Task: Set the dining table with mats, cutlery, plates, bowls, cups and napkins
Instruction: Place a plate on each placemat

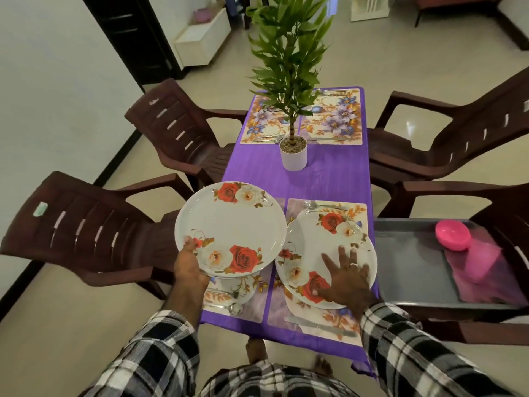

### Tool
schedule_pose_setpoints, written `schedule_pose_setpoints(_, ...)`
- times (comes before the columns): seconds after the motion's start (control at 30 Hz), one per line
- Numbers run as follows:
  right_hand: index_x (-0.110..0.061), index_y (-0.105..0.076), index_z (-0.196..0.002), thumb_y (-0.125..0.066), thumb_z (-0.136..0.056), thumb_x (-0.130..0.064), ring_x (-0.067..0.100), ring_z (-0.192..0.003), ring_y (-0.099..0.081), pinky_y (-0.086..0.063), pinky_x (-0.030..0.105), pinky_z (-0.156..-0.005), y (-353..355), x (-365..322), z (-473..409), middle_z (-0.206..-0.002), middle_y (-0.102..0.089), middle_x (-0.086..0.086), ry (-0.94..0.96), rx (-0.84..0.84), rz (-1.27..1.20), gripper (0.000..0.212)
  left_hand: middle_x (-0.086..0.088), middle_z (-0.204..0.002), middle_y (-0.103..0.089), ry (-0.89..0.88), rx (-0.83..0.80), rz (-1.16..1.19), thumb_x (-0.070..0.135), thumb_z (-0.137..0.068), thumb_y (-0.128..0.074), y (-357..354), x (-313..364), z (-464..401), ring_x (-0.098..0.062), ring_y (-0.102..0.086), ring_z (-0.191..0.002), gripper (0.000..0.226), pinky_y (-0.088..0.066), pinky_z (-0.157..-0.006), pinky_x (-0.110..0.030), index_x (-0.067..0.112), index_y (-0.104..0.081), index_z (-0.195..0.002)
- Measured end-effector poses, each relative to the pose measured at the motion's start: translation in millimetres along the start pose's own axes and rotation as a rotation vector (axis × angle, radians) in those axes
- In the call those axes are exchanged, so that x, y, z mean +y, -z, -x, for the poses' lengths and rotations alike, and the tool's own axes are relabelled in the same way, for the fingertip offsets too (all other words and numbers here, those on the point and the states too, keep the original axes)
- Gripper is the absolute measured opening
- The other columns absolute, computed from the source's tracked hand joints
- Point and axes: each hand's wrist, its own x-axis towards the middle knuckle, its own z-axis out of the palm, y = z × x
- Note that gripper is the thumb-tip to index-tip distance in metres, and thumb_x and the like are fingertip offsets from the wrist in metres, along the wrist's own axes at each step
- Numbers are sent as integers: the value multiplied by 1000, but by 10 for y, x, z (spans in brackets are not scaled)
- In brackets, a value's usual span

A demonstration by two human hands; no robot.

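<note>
My left hand grips the near rim of a white rose-patterned plate, holding it above the near left mat. Flat, with fingers spread, my right hand presses on a second rose plate lying on the near right mat. A spoon lies beyond that plate and a knife in front of it. More cutlery shows on the left mat under the held plate. Two floral mats with cutlery lie at the far end.
A purple cloth covers the table, with a potted plant at its middle. Dark brown plastic chairs stand on both sides. On the right a grey tray holds a pink bowl, a pink cup and a pink cloth.
</note>
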Motion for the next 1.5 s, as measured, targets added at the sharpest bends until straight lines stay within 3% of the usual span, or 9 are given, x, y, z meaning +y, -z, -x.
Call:
schedule_pose_setpoints(0.17,-46,6,-164,-41,-76,-98,45,-158,20,-1,73,-123,13,78,9,-173,26,9,26,17,32,113,-19,-129,-74,52,-39,-11,57,-101,-61,67,22,12,-51,-67,-122,56,-45,-103,-78,17,-64,-139)
schedule_pose_setpoints(0.5,-47,5,-164,-55,-77,-91,45,-158,21,2,75,-122,75,81,35,-173,26,8,21,-53,-14,115,-20,-126,-75,72,-46,-22,57,-100,-64,109,-25,64,-51,-68,-119,53,-44,-100,-81,17,-67,-135)
schedule_pose_setpoints(0.63,-32,-27,-162,-57,-92,-75,39,-154,-28,-26,62,-120,282,-129,-37,-168,-29,14,-51,57,-351,87,-22,-128,-74,94,-67,-57,60,-100,-61,126,-69,96,-51,-66,-122,60,-51,-96,-76,16,-65,-141)
schedule_pose_setpoints(0.77,-18,-66,-122,-61,-97,-64,22,-99,-71,-61,43,-86,734,-684,-122,-118,-74,10,-90,58,-1132,52,-24,-128,-73,153,-114,-105,61,-99,-61,193,-82,152,-52,-68,-118,63,-57,-83,-74,12,-65,-139)
schedule_pose_setpoints(0.87,-12,-67,-95,-80,-87,-55,23,-83,-74,-66,43,-72,895,-947,-201,-94,-75,8,-107,92,-1086,46,-25,-129,-73,177,-168,-129,63,-100,-59,256,-44,190,-51,-73,-108,67,-60,-83,-69,10,-64,-141)
schedule_pose_setpoints(1.0,3,-67,-91,-87,-86,-29,23,-73,-71,-60,31,-51,883,-1127,-297,-87,-73,14,-123,137,-1030,38,-24,-139,-68,203,-259,-107,82,-89,-54,392,78,62,-52,-68,-120,87,-54,-98,-71,14,-64,-142)
schedule_pose_setpoints(1.17,-6,-78,-93,-83,-84,-26,31,-84,-76,-65,55,-75,677,-1332,-532,-91,-78,10,-201,129,-1046,23,-27,-141,-65,286,-149,-112,78,-89,-62,735,339,-458,-58,-61,-128,85,-37,-108,-83,16,-62,-146)
schedule_pose_setpoints(1.33,-13,-76,-110,-71,-85,-43,35,-98,-74,-62,59,-87,293,-1626,-775,-109,-77,10,-290,190,-1027,39,-26,-128,-72,278,-73,-200,50,-90,-80,1071,729,-1036,-55,-69,-115,63,-47,-96,-82,10,-66,-137)
schedule_pose_setpoints(1.5,0,-69,-128,-67,-100,-23,42,-116,-65,-52,52,-106,259,-1889,-701,-126,-70,20,-499,362,-976,36,-23,-116,-77,135,53,-213,42,-99,-72,1294,1341,-1554,-46,-74,-107,49,-60,-80,-65,3,-69,-129)
